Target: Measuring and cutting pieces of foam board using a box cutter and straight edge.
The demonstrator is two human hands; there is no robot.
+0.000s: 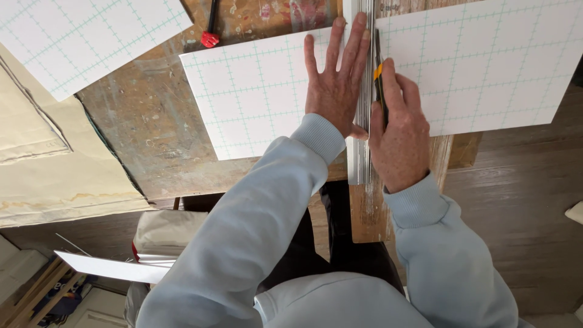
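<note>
1. Step in hand, as judged: cutting white gridded foam board (267, 97) along long metal straightedge (359, 140) on worn wooden workbench (152, 133).
2. Left hand (334, 85): open, flat, fingers spread, pressing board and straightedge down.
3. Right hand (398, 130): closed around yellow-and-black utility knife (379, 85), blade side against right edge of straightedge.
4. Board position: across bench, spanning both sides of straightedge, right portion (486, 67) overhanging bench edge.
5. Next move, as judged: steady downward pressure on straightedge; knife kept tight to edge; fingertips clear of cut line.
6. Containers: none visible near hands. Second gridded sheet (79, 36) upper left; red-tipped tool (210, 37) beside it.
</note>
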